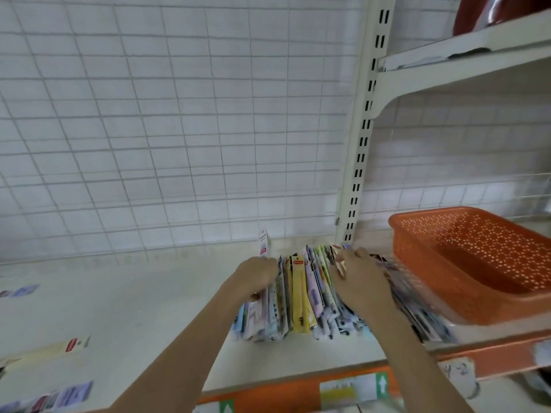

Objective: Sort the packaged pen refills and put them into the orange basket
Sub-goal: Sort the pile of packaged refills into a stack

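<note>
— While I watched from the head camera, both hands pressed a standing row of packaged pen refills (301, 302) together on the shelf (149, 308).
— Gripping them?
— My left hand (256, 275) curled round one end, my right hand (360, 278) round the other, probably squaring them for the orange basket (477, 263) just beside, which held nothing.

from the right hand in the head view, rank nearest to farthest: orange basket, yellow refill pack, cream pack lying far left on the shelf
Measured from the right hand:
1. yellow refill pack, standing in the bundle just to its left.
2. orange basket, on the shelf to its right.
3. cream pack, lying flat at the far left of the shelf.
</note>
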`<state>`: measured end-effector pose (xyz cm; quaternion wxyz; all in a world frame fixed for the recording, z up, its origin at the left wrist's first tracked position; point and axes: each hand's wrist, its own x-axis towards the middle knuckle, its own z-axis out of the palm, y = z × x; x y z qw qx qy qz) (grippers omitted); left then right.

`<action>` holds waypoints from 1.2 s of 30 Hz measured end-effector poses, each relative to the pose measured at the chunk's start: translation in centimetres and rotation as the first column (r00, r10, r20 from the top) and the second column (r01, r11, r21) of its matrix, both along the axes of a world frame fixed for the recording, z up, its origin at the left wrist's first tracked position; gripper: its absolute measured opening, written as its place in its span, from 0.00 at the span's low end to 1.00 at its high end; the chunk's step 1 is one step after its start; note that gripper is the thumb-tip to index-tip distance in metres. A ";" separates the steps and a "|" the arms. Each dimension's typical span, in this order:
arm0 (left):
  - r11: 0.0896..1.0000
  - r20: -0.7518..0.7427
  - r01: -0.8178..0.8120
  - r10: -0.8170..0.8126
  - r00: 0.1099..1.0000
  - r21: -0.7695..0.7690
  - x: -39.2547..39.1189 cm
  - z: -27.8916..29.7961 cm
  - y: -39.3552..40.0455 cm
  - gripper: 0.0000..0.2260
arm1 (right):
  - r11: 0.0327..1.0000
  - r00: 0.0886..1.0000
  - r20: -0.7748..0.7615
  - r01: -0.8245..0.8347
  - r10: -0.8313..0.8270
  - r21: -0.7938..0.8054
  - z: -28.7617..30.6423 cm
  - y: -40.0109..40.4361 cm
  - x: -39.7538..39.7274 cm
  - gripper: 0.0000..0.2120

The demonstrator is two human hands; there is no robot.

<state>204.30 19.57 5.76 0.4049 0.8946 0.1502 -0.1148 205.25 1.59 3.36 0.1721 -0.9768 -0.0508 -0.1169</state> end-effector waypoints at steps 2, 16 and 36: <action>1.000 -0.007 0.008 -0.008 1.000 0.004 0.9 -0.5 -0.3 0.07 | 1.000 0.998 0.058 -0.013 0.011 0.024 -0.6 -0.1 -0.3 0.10; 0.962 0.161 0.014 -0.060 0.985 0.273 -1.3 -0.7 5.3 0.20 | 0.986 0.927 0.335 -0.164 0.166 -0.035 0.1 4.6 -0.6 0.14; 0.788 0.488 -0.587 0.445 0.751 0.185 -26.1 -4.9 33.2 0.07 | 0.814 0.841 0.076 -0.538 0.535 0.219 -5.1 31.2 -11.7 0.08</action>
